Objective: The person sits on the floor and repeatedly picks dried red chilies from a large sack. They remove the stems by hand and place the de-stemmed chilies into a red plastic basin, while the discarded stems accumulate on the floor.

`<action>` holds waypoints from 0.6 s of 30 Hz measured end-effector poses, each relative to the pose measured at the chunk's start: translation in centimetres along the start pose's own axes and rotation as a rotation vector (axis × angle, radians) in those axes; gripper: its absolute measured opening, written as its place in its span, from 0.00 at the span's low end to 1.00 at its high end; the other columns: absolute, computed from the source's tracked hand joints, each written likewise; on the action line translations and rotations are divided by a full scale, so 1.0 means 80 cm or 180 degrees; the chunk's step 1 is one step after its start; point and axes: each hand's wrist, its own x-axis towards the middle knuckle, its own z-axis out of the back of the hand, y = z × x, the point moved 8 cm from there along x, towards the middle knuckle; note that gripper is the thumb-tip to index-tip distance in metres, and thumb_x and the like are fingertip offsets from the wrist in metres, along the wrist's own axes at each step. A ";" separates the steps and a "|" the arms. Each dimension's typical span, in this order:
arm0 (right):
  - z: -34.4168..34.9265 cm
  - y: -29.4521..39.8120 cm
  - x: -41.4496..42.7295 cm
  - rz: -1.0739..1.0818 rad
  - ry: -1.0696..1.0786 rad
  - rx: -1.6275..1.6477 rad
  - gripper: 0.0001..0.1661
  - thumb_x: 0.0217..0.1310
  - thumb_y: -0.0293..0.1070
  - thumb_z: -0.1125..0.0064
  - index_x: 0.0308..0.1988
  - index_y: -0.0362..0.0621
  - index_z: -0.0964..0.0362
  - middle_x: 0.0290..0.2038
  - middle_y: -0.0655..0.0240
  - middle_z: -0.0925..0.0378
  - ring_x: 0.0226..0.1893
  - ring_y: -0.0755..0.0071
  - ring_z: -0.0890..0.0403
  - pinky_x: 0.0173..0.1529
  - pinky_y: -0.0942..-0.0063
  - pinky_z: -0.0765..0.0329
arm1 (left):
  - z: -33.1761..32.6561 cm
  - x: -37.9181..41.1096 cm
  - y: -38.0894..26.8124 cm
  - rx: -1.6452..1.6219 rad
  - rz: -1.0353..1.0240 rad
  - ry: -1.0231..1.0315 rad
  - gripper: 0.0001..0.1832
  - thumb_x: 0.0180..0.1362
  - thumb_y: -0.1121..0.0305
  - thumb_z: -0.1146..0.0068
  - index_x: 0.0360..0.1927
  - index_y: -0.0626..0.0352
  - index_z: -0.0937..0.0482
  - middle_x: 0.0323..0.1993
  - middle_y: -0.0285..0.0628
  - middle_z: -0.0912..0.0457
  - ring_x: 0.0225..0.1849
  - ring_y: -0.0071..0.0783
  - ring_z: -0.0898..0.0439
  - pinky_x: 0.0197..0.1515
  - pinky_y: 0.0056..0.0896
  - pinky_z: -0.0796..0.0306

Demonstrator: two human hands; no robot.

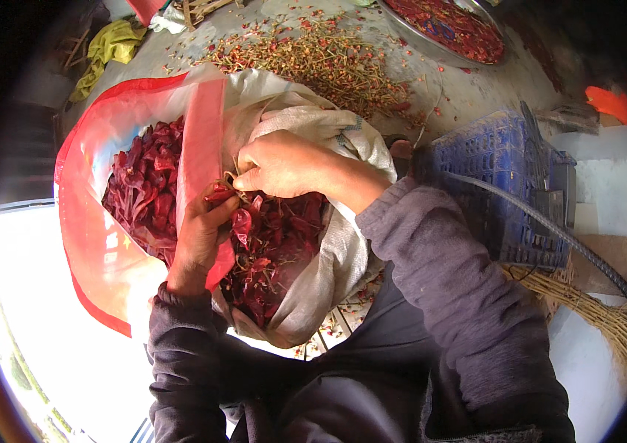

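Observation:
My left hand (201,230) grips a dried red chili pepper (219,192) between thumb and fingers. Close against it, my right hand (280,166) pinches the thin stem (231,175) at the pepper's top. Both hands are over the mouth of a white woven sack (313,302), rolled down around dried red chilies with stems (261,271). Another glossy chili (241,224) shows just below the fingers. To the left, a red and white bag (86,183) stands open, with dark red chilies (147,183) inside. The fingertips partly hide the held pepper.
Beyond the sacks, a heap of stems and caps (319,61) lies on the concrete floor. A metal basin (430,41) of red chili pieces holds blue-handled scissors (440,29). On the right are a blue plastic crate (485,149), a black cable-like rod (563,235) and a straw broom (596,307).

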 end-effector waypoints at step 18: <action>0.011 -0.018 -0.009 0.0003 -0.0508 -0.0313 0.14 0.51 0.34 0.39 0.35 0.37 0.17 0.29 0.52 0.16 0.34 0.50 0.13 0.41 0.53 0.20 | 0.020 0.000 -0.018 0.0714 -0.0132 -0.0227 0.14 0.70 0.61 0.47 0.46 0.60 0.17 0.36 0.34 0.14 0.30 0.18 0.21 0.30 0.20 0.36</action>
